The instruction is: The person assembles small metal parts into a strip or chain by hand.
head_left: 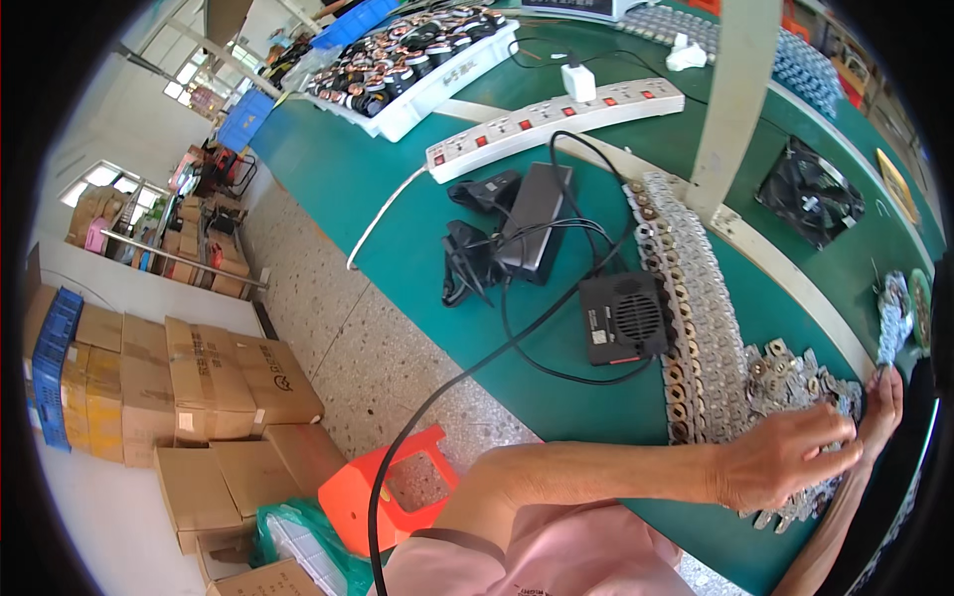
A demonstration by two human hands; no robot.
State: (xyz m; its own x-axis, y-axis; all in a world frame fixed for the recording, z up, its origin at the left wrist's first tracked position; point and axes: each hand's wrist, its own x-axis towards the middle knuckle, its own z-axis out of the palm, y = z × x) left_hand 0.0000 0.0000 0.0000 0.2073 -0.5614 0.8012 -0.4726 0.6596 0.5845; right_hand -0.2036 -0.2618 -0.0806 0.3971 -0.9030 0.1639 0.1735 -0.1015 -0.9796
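My left hand (793, 457) reaches across from the left, above a loose pile of small metal pieces (790, 377). Its fingers are curled and pinched together; anything between them is too small to make out. Farther right, my right hand (880, 409) has its fingertips closed at the lower end of a bunched grey-blue strand (893, 323). Beside the pile lie long rows of linked, flat metal pieces with holes (701, 328). A green round object (920, 310) sits next to the strand, partly cut off by the dark rim.
A black fan-vented box (624, 318), a power adapter (537, 219) and tangled cables lie left of the rows. Beyond are a white power strip (556, 124) and a crowded white bin (402, 117). A pale post (733, 109) rises from the green bench (383, 303); cartons (204, 377) stand left.
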